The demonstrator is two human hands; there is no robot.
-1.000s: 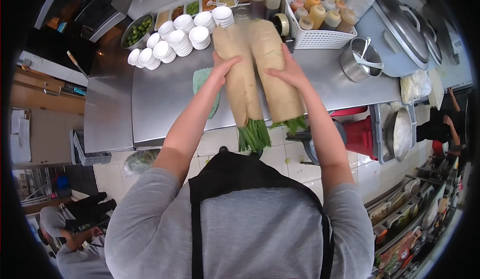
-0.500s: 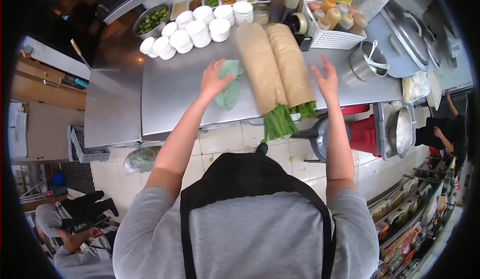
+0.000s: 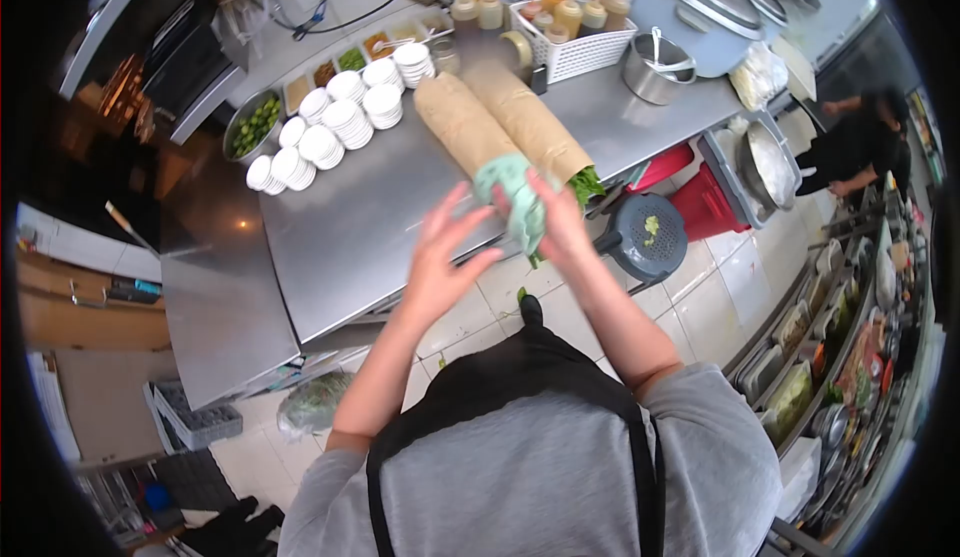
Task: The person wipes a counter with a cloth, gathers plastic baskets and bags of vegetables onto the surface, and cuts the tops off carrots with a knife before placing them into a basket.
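Observation:
Two long rolls of brown paper lie side by side on the steel counter (image 3: 350,227), the left roll (image 3: 462,122) and the right roll (image 3: 530,117). Green leaves (image 3: 586,185) stick out of the right roll's near end. My right hand (image 3: 558,215) grips a pale green cloth (image 3: 515,189), which hangs over the near end of the left roll and hides most of its greens. Just left of the cloth, my left hand (image 3: 445,257) is open, fingers spread, holding nothing.
Stacked white cups (image 3: 345,122), a bowl of green pieces (image 3: 254,127) and a white bottle basket (image 3: 580,55) line the counter's back. A steel pot (image 3: 655,69) stands right. Below are a grey colander (image 3: 648,237) and red bin (image 3: 706,202). Another person (image 3: 860,147) stands far right.
The green cloth has left the counter and is now in my right hand, over the left roll's near end. My left hand has moved off the cloth's former spot. The view has turned.

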